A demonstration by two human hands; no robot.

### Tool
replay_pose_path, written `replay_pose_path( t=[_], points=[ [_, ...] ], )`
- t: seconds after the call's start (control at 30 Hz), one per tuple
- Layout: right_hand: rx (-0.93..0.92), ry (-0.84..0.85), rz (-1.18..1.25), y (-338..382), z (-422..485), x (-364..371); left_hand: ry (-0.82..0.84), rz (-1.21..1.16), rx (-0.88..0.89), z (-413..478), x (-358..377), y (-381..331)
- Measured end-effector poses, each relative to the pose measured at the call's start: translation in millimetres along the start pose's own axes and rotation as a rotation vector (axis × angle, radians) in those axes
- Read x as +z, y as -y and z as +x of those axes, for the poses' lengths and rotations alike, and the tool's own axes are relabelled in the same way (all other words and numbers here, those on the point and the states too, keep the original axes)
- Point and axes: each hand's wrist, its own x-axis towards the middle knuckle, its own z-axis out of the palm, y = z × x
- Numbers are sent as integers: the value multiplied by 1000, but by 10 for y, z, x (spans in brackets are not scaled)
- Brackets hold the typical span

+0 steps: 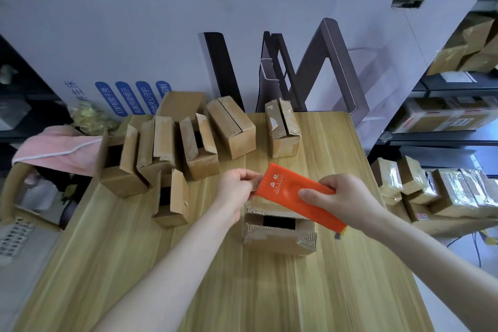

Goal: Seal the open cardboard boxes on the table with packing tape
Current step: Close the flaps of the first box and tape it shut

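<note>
An orange tape dispenser (293,191) with white lettering is held above a small open cardboard box (280,234) in the middle of the wooden table (242,291). My right hand (342,197) grips the dispenser's body from the right. My left hand (238,187) pinches at the dispenser's front left end, probably the tape end, though the tape itself is hard to see. The box's top flaps are partly folded, and a dark gap shows between them. Several more open cardboard boxes (172,148) stand along the far side of the table.
A big white printed cardboard sheet (188,43) leans upright behind the table. A pink cloth (56,151) lies over a chair at the left. Taped parcels (442,188) are piled at the right, beside shelves with more boxes (444,113).
</note>
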Motion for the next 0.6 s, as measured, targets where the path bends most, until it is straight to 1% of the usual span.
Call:
replay_pose_path(
  t=[0.07,0.17,0.2,0.27,0.33,0.4,0.6],
  points=[
    [15,17,11,-16,0,-70,-34,47,17,27,-76,4],
    [70,4,-37,-181,-49,-339,-183,43,-11,171,-393,109],
    [89,21,-72,-247,-64,-424,-212,51,-21,191,-497,172],
    [137,90,-152,-367,-41,-486,-221,102,-30,161,-590,320],
    [175,161,-256,-467,67,-407,-247,124,-33,105,-580,477],
    [174,205,-334,-542,226,-277,-291,124,-39,75,-571,603],
    [175,254,-465,-616,597,40,-359,134,-35,113,-639,750]
  ],
)
